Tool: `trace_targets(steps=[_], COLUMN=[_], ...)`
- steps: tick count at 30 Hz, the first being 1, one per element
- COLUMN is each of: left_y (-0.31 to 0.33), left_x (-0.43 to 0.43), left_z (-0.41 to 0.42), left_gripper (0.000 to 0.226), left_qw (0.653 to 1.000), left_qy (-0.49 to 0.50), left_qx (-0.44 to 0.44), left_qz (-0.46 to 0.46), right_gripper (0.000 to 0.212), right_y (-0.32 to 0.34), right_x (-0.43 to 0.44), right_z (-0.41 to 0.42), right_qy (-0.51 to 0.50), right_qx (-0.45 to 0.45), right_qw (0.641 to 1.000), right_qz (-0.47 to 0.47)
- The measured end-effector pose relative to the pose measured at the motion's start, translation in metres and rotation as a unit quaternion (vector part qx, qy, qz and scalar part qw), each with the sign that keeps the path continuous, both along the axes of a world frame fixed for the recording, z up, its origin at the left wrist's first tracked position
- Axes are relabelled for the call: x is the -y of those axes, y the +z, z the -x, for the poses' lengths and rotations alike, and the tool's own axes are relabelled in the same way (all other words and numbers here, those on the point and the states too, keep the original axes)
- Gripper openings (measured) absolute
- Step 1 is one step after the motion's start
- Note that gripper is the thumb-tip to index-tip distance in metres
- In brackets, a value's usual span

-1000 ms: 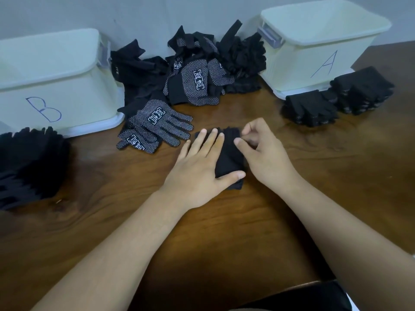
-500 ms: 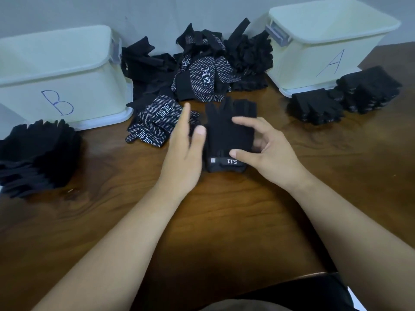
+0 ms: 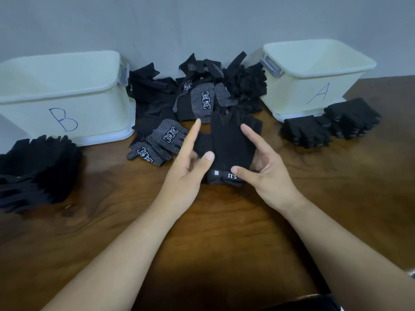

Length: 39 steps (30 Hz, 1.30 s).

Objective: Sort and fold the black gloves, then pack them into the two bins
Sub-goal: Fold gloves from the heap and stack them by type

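A plain black glove (image 3: 226,142) with a "5.11" cuff label is held upright just above the wooden table, fingers pointing away from me. My left hand (image 3: 186,173) pinches its left edge with the thumb in front and the index finger pointing up. My right hand (image 3: 267,176) grips its right side, with the thumb on the cuff and the index finger across the front. Bin B (image 3: 67,95) stands at the back left and bin A (image 3: 314,86) at the back right. A loose pile of black gloves (image 3: 202,95) lies between the bins.
Two white-dotted gloves (image 3: 161,140) lie just left of the held glove. A stack of folded black gloves (image 3: 38,167) sits in front of bin B. Two more stacks (image 3: 307,131) rest in front of bin A. A grey wall runs behind the bins.
One second ago my left hand pressed flat on the glove lying on the table. Since then the glove has been lifted and now stands upright between both hands.
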<state>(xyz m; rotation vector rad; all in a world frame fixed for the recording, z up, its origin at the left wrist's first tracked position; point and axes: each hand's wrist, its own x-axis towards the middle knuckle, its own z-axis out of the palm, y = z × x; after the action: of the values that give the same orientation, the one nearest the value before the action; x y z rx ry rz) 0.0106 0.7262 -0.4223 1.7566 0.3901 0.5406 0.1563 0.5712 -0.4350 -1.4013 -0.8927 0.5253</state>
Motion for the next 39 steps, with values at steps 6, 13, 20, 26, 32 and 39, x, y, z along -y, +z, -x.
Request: trace_targets(steps=[6, 13, 20, 26, 32, 39], left_y=[-0.005, -0.001, 0.027, 0.055, 0.088, 0.110], left_x=[-0.004, -0.008, -0.031, -0.068, -0.129, -0.209], left_z=[0.001, 0.003, 0.039, 0.117, 0.199, 0.237], left_gripper=[0.058, 0.063, 0.077, 0.080, 0.078, 0.052], left_qw=[1.000, 1.000, 0.999, 0.992, 0.975, 0.954], left_qy=[-0.021, -0.013, 0.015, 0.119, 0.185, 0.232], left_qx=[0.002, -0.005, 0.008, -0.051, -0.113, -0.163], left_qz=[-0.007, 0.002, 0.034, 0.005, 0.039, 0.095], right_gripper=[0.088, 0.086, 0.086, 0.087, 0.081, 0.069], right_y=[0.000, 0.005, 0.031, 0.043, 0.064, 0.093], right_x=[-0.001, -0.005, -0.044, -0.107, -0.189, -0.285], right_z=[0.005, 0.012, 0.028, 0.080, 0.147, 0.191], right_qy=[0.014, 0.020, 0.062, 0.135, 0.205, 0.224], right_qx=[-0.009, -0.015, -0.010, -0.062, -0.134, -0.245], right_qw=[1.000, 1.000, 0.997, 0.987, 0.965, 0.931], right_qz=[0.004, 0.011, 0.037, 0.060, 0.089, 0.155])
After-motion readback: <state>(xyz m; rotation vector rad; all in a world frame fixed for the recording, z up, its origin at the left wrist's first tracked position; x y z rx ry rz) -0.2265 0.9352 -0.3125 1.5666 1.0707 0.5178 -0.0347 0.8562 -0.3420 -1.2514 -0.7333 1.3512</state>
